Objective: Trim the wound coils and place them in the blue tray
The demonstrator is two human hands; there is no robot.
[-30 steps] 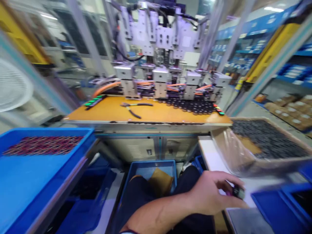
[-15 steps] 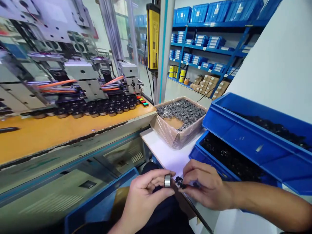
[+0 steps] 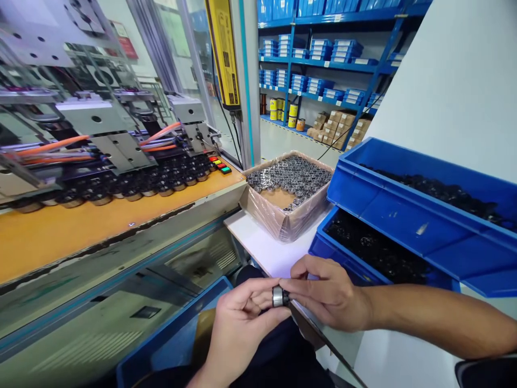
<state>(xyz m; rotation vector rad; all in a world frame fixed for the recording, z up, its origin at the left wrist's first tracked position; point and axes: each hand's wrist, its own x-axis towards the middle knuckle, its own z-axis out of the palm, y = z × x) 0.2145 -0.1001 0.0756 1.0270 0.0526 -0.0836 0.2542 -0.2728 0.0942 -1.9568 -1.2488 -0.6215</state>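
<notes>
Between thumb and fingers my left hand (image 3: 246,312) holds a short silver metal ring (image 3: 277,296). Against the ring's right side sits a small black plastic part (image 3: 286,297), pinched by the fingertips of my right hand (image 3: 329,291). The two pieces touch; whether the black part lies inside the ring is hidden by my fingers. Just beyond my right hand stands a blue bin (image 3: 343,258) full of black parts, under a second blue bin (image 3: 416,210) that also holds black parts.
A plastic-lined carton (image 3: 278,218) of metal-and-black pieces stands on a white table (image 3: 258,240). To the left, a machine with an orange worktop (image 3: 100,226) carries rows of black-topped parts (image 3: 133,188). A blue tray (image 3: 177,334) lies low beside my lap.
My right hand has moved left and brought the black part against the metal ring. The view has turned slightly to the right.
</notes>
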